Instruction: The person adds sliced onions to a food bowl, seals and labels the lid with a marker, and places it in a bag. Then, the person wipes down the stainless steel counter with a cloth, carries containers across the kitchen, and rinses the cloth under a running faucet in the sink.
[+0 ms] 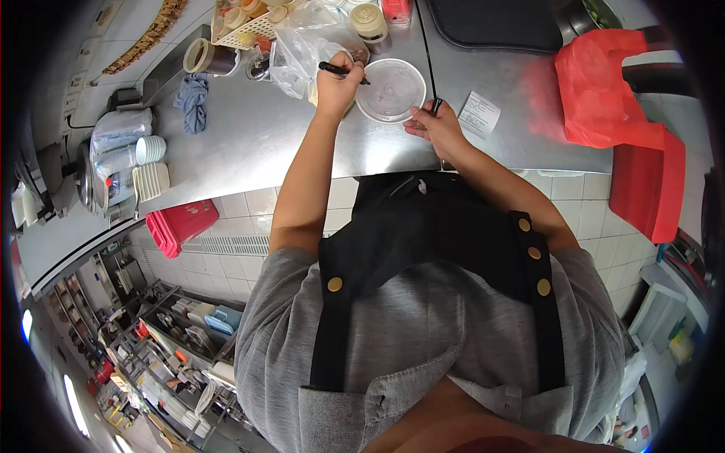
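Note:
My left hand [337, 87] is closed around a black marker [333, 69], its tip over the left rim of a round, whitish plastic lid [390, 89]. Whether the lid sits on a container cannot be made out from above. At the lid's lower right edge is my right hand [438, 127], with a small black marker cap [436, 106] held between its fingers and its fingertips by the rim. A printed paper slip [479, 114] lies just right of that hand. Behind my left hand are clear plastic bags [302, 57].
On the steel counter [242, 143] stand a lidded jar [368, 24], a dark-filled container [211, 57] and a basket of bottles [253, 29]. A blue cloth [192, 103] lies left, a black board [495, 23] at the back, and a red plastic bag [600, 90] at right.

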`<state>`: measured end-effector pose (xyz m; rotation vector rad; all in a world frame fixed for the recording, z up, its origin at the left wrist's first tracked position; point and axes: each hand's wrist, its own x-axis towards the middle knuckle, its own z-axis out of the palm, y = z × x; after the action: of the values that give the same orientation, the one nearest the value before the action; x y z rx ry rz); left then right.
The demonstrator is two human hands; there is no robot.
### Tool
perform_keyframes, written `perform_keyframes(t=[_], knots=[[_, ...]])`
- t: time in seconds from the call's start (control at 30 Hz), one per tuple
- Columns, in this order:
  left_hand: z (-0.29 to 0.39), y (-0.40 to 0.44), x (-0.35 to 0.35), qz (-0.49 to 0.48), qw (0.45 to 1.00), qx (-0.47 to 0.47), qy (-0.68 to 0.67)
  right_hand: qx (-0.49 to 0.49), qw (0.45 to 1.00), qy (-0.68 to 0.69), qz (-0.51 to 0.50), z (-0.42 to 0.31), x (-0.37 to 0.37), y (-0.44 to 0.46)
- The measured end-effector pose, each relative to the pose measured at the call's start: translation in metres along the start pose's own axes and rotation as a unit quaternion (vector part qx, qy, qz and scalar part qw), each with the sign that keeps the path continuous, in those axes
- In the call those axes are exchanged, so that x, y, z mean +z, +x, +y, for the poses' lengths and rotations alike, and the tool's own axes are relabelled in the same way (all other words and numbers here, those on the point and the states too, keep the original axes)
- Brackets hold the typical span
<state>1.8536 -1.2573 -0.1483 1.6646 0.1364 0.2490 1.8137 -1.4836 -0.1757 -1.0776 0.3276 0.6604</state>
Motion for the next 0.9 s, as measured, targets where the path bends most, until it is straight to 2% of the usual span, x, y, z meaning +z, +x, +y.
perform_keyframes(t=[0.03,0.1,0.43,0.53,0.63,0.7,0.73,0.8,0.9], knots=[[-0.005,0.001,-0.002,0.002,1.0,-0.001,-0.001,0.002,1.0,-0.006,0.004,-0.001,0.001,-0.001],[-0.015,0.003,-0.007,-0.01,0.993,0.016,0.118,0.004,1.0,-0.009,0.006,-0.003,0.002,-0.003],[-0.011,0.001,-0.003,0.006,0.997,0.017,0.075,0.004,1.0,-0.01,0.001,-0.003,0.001,-0.002],[-0.009,0.001,-0.004,-0.011,0.993,0.031,0.117,0.003,1.0,-0.012,0.003,-0.002,0.001,0.0],[-0.008,0.001,-0.002,0.008,0.999,0.019,0.038,0.002,1.0,-0.007,0.0,-0.002,0.0,0.0],[0.001,-0.002,-0.001,-0.017,0.991,0.035,0.125,0.001,1.0,-0.003,0.0,-0.002,0.0,0.0],[0.002,-0.001,0.002,-0.015,0.992,0.035,0.124,0.0,1.0,0.001,-0.001,-0.002,0.001,-0.001],[0.004,0.001,0.008,-0.007,1.0,-0.007,-0.003,0.002,1.0,-0.001,0.0,-0.003,0.001,-0.002],[-0.017,0.005,0.009,-0.008,0.999,0.041,0.012,0.006,1.0,-0.003,0.003,-0.005,0.003,-0.002]])
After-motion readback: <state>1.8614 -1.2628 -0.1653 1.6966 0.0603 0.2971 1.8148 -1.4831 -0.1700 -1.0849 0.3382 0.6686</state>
